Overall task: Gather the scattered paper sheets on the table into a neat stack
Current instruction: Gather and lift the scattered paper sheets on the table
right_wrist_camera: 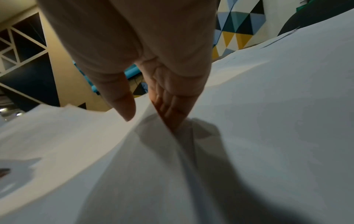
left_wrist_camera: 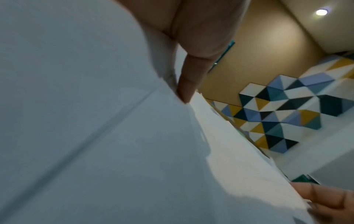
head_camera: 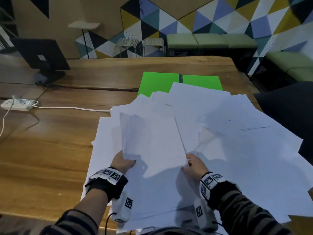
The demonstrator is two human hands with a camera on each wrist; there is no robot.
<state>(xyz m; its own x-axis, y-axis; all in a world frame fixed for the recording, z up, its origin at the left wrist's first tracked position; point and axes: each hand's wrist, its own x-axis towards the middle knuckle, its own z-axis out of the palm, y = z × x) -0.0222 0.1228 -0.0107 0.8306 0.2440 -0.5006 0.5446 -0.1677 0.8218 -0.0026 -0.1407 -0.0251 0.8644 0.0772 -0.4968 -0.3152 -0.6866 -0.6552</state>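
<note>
Several white paper sheets (head_camera: 228, 146) lie fanned in a loose overlapping heap over the right half of the wooden table (head_camera: 50, 143). I hold a small bundle of sheets (head_camera: 152, 138) raised above the heap. My left hand (head_camera: 124, 162) grips its near left corner, thumb on top. My right hand (head_camera: 193, 164) pinches its near right corner. In the left wrist view the left hand (left_wrist_camera: 186, 84) presses its thumb on the bundle (left_wrist_camera: 95, 136). The right wrist view shows the thumb and fingers of my right hand (right_wrist_camera: 147, 112) closed on the paper's edge (right_wrist_camera: 134, 151).
A green folder (head_camera: 159, 83) lies partly under the far sheets. At the far left stand a dark monitor (head_camera: 42, 55) and a white power strip (head_camera: 18, 104) with a cable running to the papers. A dark chair back (head_camera: 288, 112) is at the right edge.
</note>
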